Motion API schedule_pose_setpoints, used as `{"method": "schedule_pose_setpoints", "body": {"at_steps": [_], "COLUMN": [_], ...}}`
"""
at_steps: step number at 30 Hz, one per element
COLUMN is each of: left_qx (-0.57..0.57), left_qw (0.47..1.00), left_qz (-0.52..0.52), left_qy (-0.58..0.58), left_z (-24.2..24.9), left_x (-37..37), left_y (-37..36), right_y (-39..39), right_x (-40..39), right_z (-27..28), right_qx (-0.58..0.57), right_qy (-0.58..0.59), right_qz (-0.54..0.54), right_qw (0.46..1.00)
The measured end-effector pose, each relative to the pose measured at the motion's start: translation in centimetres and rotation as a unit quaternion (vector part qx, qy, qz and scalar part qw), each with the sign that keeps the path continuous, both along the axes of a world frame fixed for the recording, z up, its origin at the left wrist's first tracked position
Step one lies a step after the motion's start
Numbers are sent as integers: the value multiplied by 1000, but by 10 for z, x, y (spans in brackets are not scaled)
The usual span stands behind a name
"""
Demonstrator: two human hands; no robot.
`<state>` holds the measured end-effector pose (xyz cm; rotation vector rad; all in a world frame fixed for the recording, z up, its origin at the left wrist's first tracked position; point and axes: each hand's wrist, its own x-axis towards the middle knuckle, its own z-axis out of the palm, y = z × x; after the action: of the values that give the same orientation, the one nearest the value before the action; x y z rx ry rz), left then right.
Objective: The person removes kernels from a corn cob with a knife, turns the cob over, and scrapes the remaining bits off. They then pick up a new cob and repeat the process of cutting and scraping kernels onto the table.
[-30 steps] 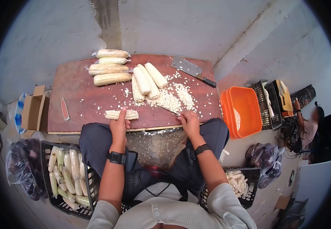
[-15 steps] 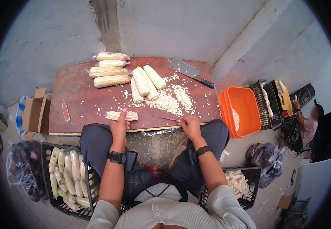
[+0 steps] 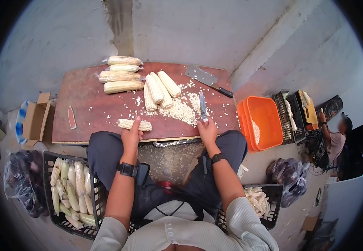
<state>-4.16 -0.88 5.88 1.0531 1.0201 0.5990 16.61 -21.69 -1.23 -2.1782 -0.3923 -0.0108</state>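
Observation:
My left hand (image 3: 131,134) is closed around an ear of corn (image 3: 125,124) that lies sideways just over the front of the reddish table (image 3: 89,115). In my right hand (image 3: 208,132) is a knife (image 3: 202,105), gripped by its handle, its blade pointing away from me toward the back. Beyond the blade and to its left, loose corn kernels (image 3: 181,113) are heaped and scattered on the tabletop. Several bare corn cobs (image 3: 161,90) lean together behind the heap. Farther left are stacked wrapped ears (image 3: 123,77).
A cleaver (image 3: 204,76) lies at the back right of the table, a knife sheath-like piece (image 3: 72,117) at the left. Orange bins (image 3: 269,113) stand at the right. Crates of corn (image 3: 47,188) and of cobs or husks (image 3: 278,201) flank my legs. Another person (image 3: 337,140) sits far right.
My right hand has turned the knife from pointing left along the table's front edge to pointing away, blade raised over the kernels. My left hand still holds the ear in nearly the same place.

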Motion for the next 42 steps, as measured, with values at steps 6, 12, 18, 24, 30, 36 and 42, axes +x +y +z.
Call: {"method": "schedule_pose_setpoints", "body": {"at_steps": [6, 12, 18, 24, 30, 36, 42], "left_qx": [27, 8, 2, 16, 1, 3, 19], "left_qw": [999, 1000, 1000, 1000, 1000, 1000, 1000], "left_qz": [10, 14, 10, 8, 8, -4, 2], "left_qy": [19, 13, 14, 0, -15, -17, -8], "left_z": [-2, -3, -3, -2, 1, 4, -2], "left_x": [1, -5, -5, -4, -4, -9, -11], "left_y": [-1, 3, 6, 4, 3, 2, 1], "right_y": [20, 24, 23, 17, 10, 1, 5], "right_x": [9, 11, 11, 0, -42, -62, -64], "right_z": [-18, -16, -30, -22, 18, 2, -2], "right_qx": [-15, -88, 87, 190, 166, -10, 2], "right_qy": [52, 33, 48, 176, 315, 277, 247], "right_qz": [36, 16, 27, 93, 180, 296, 262], "right_qw": [998, 995, 995, 961, 917, 914, 933]}}
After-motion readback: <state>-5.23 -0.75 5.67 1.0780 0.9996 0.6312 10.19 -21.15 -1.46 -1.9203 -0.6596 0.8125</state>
